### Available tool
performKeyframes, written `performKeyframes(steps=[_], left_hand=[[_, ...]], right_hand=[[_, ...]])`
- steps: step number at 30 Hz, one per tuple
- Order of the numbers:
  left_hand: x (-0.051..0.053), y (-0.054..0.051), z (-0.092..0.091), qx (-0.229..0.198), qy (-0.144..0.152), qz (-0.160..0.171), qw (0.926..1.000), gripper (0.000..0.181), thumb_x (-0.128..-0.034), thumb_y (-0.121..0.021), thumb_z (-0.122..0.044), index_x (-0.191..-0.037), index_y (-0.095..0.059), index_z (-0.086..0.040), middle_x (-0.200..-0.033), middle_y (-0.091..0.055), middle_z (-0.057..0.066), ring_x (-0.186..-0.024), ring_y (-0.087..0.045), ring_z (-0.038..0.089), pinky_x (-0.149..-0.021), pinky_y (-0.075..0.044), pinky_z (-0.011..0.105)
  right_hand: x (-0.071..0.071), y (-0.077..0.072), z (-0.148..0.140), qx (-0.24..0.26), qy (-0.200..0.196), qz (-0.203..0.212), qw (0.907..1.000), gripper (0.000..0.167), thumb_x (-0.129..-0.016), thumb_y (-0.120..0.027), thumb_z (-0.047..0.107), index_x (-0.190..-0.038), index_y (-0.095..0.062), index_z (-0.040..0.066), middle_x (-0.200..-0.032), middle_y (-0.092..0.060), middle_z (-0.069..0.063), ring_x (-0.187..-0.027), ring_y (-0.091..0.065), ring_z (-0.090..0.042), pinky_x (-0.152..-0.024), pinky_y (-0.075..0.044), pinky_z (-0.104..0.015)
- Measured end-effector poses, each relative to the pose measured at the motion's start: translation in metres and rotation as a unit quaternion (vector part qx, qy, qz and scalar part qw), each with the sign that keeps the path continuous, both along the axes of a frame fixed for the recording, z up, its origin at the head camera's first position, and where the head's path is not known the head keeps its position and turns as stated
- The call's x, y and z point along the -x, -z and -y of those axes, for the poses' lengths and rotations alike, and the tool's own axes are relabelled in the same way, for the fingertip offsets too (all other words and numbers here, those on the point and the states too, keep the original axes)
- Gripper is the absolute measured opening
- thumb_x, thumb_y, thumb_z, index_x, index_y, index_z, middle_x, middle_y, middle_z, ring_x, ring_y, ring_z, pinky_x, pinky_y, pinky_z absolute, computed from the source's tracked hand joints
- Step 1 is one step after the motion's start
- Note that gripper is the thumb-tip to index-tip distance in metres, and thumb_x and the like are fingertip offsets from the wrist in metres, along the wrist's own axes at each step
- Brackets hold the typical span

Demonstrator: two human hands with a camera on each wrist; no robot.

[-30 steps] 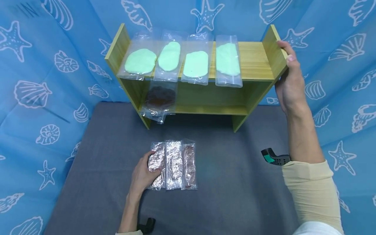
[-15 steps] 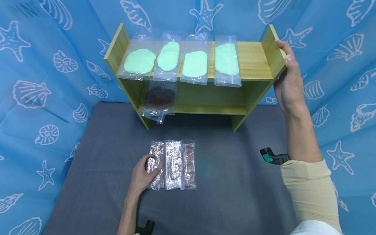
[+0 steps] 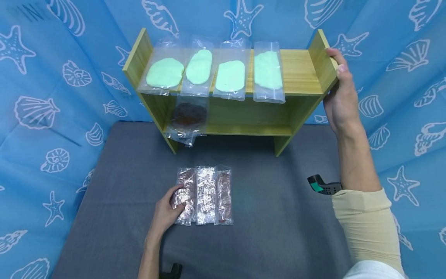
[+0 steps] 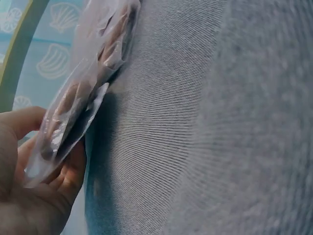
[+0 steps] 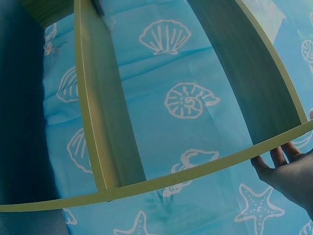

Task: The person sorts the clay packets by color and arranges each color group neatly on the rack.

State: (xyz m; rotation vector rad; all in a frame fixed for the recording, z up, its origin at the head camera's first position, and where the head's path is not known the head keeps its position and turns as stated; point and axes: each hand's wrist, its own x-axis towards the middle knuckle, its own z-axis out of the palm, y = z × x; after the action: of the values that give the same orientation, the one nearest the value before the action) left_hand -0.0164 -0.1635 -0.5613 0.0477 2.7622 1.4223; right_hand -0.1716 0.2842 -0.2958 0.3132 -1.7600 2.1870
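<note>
- We count three flat, oblong packets of clear plastic side by side on the grey cloth, crinkled and glossy, brown showing through silvery glare.
- Of two hands in view, the left hand pinches the leftmost packet between thumb and fingers.
- The right hand is clamped on the right side panel of one two-tier, yellowish wooden shelf.
- Along its top tier we count four clear bags of pale green, flattened material; below, at left, at least one clear bag of dark brown material.
- Behind hangs a blue, shell-printed curtain.
</note>
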Motion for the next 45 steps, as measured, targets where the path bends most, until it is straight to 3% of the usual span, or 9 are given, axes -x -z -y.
performKeyframes(steps=[10,13,17,21,23,26,30,38,45], left_hand=[[0.001,-0.009,0.006,-0.07,0.027,-0.012,0.9971,0.071,-0.0791,-0.074,0.003,-0.141,-0.054,-0.025,-0.142,-0.054,0.009,-0.128,-0.05,0.026,-0.103,-0.039,0.049],[0.001,-0.017,0.007,-0.084,0.037,-0.007,0.9957,0.074,-0.079,-0.075,0.004,-0.144,-0.051,-0.023,-0.099,-0.065,0.011,-0.087,-0.062,0.016,-0.077,-0.05,0.036],[0.0,-0.036,0.003,-0.129,0.051,0.0,0.9904,0.073,-0.0808,-0.077,0.005,-0.146,-0.048,-0.012,-0.076,-0.051,0.009,-0.043,-0.03,0.005,-0.038,-0.034,0.026],[0.0,-0.063,-0.005,-0.154,0.068,0.0,0.9858,0.071,-0.0826,-0.078,0.002,-0.146,-0.046,-0.004,-0.125,-0.056,0.023,-0.04,-0.03,0.0,-0.034,-0.032,0.023],[-0.002,-0.075,-0.008,-0.148,0.073,0.0,0.9863,0.07,-0.083,-0.078,-0.001,-0.145,-0.046,-0.004,-0.129,-0.054,0.025,-0.041,-0.03,-0.001,-0.034,-0.033,0.023],[-0.004,-0.085,-0.01,-0.138,0.072,0.002,0.9879,0.07,-0.0824,-0.079,-0.002,-0.145,-0.047,-0.004,-0.097,-0.06,0.022,-0.042,-0.029,-0.002,-0.035,-0.033,0.023],[-0.005,-0.088,-0.009,-0.151,0.083,-0.001,0.985,0.071,-0.0816,-0.078,0.003,-0.145,-0.047,-0.004,-0.086,-0.058,0.016,-0.045,-0.036,0.0,-0.038,-0.038,0.024],[-0.002,-0.074,-0.014,-0.196,0.125,-0.02,0.9724,0.073,-0.0818,-0.073,0.011,-0.146,-0.046,-0.01,-0.109,-0.062,0.017,-0.086,-0.065,0.022,-0.063,-0.056,0.033],[-0.003,-0.095,-0.028,-0.221,0.148,-0.041,0.9631,0.068,-0.0822,-0.075,0.01,-0.144,-0.048,-0.003,-0.103,-0.063,0.017,-0.074,-0.065,0.014,-0.051,-0.053,0.031]], right_hand=[[0.0,0.001,0.001,0.001,0.0,0.0,1.0,0.044,-0.102,-0.036,0.032,-0.14,-0.053,0.019,-0.138,-0.035,-0.014,-0.115,-0.037,-0.026,-0.092,-0.031,-0.039],[0.0,0.0,0.0,0.003,0.001,0.0,1.0,0.044,-0.101,-0.036,0.031,-0.14,-0.053,0.019,-0.137,-0.035,-0.014,-0.114,-0.037,-0.026,-0.092,-0.032,-0.039],[0.001,-0.001,-0.001,0.003,0.002,-0.001,1.0,0.044,-0.101,-0.035,0.031,-0.14,-0.053,0.018,-0.137,-0.036,-0.014,-0.114,-0.038,-0.026,-0.092,-0.033,-0.038],[0.002,-0.004,-0.002,0.003,0.005,-0.003,1.0,0.044,-0.101,-0.035,0.03,-0.139,-0.053,0.018,-0.136,-0.037,-0.014,-0.113,-0.039,-0.026,-0.091,-0.035,-0.036],[0.002,-0.004,-0.001,0.004,0.004,-0.004,1.0,0.044,-0.101,-0.035,0.03,-0.139,-0.053,0.018,-0.136,-0.037,-0.014,-0.113,-0.039,-0.026,-0.09,-0.035,-0.036],[0.001,-0.003,-0.001,0.002,-0.001,0.0,1.0,0.044,-0.102,-0.035,0.031,-0.139,-0.053,0.018,-0.137,-0.036,-0.014,-0.113,-0.038,-0.026,-0.09,-0.035,-0.037],[0.0,-0.001,-0.001,-0.005,-0.003,0.003,1.0,0.044,-0.102,-0.035,0.032,-0.14,-0.051,0.019,-0.137,-0.035,-0.014,-0.113,-0.038,-0.026,-0.09,-0.034,-0.038],[0.0,0.0,0.0,-0.003,-0.004,-0.005,1.0,0.044,-0.102,-0.036,0.033,-0.141,-0.051,0.018,-0.136,-0.036,-0.015,-0.112,-0.039,-0.027,-0.089,-0.034,-0.038],[0.0,0.001,0.001,-0.007,-0.005,-0.008,0.9999,0.044,-0.102,-0.037,0.033,-0.141,-0.051,0.018,-0.137,-0.035,-0.015,-0.113,-0.038,-0.027,-0.091,-0.032,-0.04]])
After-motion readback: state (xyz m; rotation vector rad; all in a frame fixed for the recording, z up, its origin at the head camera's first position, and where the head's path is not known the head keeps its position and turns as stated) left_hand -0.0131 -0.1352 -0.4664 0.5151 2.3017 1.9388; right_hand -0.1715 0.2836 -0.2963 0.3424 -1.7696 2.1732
